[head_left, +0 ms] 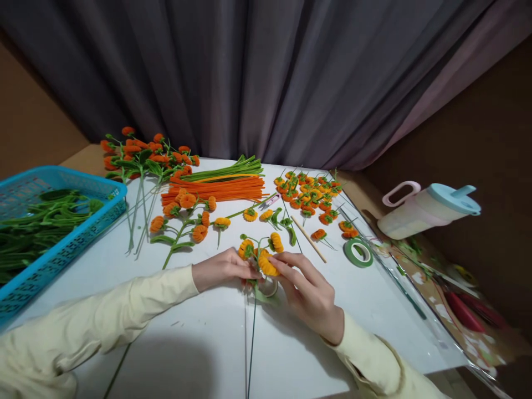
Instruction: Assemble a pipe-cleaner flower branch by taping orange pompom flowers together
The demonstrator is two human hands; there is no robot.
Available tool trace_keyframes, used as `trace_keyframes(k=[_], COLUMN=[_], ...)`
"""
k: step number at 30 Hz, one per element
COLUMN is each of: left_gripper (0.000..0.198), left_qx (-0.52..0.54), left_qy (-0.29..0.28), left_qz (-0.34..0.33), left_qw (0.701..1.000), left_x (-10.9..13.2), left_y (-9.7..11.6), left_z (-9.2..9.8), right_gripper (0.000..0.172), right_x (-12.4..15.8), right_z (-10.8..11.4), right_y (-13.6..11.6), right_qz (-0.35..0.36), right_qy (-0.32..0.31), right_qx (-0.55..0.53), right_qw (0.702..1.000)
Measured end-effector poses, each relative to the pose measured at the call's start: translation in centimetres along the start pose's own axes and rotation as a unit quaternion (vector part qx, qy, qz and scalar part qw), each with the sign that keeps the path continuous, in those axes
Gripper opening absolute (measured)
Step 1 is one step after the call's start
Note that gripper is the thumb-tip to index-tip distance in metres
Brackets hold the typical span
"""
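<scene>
2 hands: bare, in pale sleeves [124,310], close together over the white tabletop [208,316].
Left hand [226,269]: thumb and fingers closed on the stems of the yellow flower spray, just under its blossoms.
Right hand [310,288]: thumb and fingertips pinching the lowest, largest yellow blossom.
Yellow flower spray [268,263]: between both hands, 3 yellow blossoms showing.
Under the hands: a pale ring, partly hidden.
Beyond the hands: an orange flower spray [187,200] at left, with orange fuzzy stems [216,190] and green fuzzy stems [228,170] farther back.
Far left: long-stemmed orange flowers [145,152] in a heap.
Blue basket [87,235]: at the left edge, holding green leaves [54,221].
Right of centre: a cluster of yellow-orange blossoms [311,191], a wooden stick [308,239] lying slantwise, and a green tape roll [349,255] lying flat.
Far right: a lidded cup [419,213] with a pink handle.
Back: grey curtain [208,83], hanging in folds.
</scene>
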State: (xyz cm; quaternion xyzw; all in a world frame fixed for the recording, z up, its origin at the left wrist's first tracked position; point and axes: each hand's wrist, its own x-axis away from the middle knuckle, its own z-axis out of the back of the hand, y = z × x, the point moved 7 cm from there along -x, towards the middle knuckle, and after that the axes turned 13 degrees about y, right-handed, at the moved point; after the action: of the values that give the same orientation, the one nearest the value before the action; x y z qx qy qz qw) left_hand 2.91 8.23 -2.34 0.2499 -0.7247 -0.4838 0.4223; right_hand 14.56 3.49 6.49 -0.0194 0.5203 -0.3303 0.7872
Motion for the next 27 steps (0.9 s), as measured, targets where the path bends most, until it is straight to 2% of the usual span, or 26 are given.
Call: trace_keyframes(k=[3,7,14,16,18,23,25,27], left_gripper=[0.025,0.021,0.016,0.011,0.015,0.019,0.019,0.018], left_qx=[0.004,0.018,-0.063,-0.061,-0.046,-0.007,-0.006,-0.008], left_qy=[0.004,-0.011,-0.040,-0.050,-0.063,-0.056,-0.055,-0.060], left_qz=[0.009,-0.004,-0.037,-0.029,-0.017,0.011,0.014,0.009], left_qw=[1.000,1.000,0.996,0.996,0.997,0.998,0.998,0.998], left_x=[-0.1,-0.1,0.4,0.4,0.5,0.3,0.2,0.2], left_y=[-0.2,0.0,0.9,0.8,0.6,-0.1,-0.3,-0.3], left_z=[0.1,0.0,-0.2,-0.3,-0.4,-0.3,-0.3,-0.3], right_gripper=[0.042,0.037,0.025,0.025,0.030,0.043,0.040,0.034], right_x=[0.5,0.8,-0.1,-0.1,0.2,1.7,1.6,1.1], right_z=[-0.7,-0.9,-0.8,-0.8,-0.8,-0.9,-1.0,-1.2], right_y=[0.0,0.0,0.1,-0.1,-0.6,-2.2,-2.1,-1.5], right_qz=[0.019,0.004,-0.042,-0.033,-0.005,0.121,0.111,0.058], right_qy=[-0.001,-0.008,-0.053,-0.060,-0.063,-0.069,-0.078,-0.086], right_qx=[0.020,0.029,0.006,0.008,0.022,0.046,0.037,0.025], right_qw=[1.000,1.000,0.998,0.998,0.998,0.989,0.990,0.994])
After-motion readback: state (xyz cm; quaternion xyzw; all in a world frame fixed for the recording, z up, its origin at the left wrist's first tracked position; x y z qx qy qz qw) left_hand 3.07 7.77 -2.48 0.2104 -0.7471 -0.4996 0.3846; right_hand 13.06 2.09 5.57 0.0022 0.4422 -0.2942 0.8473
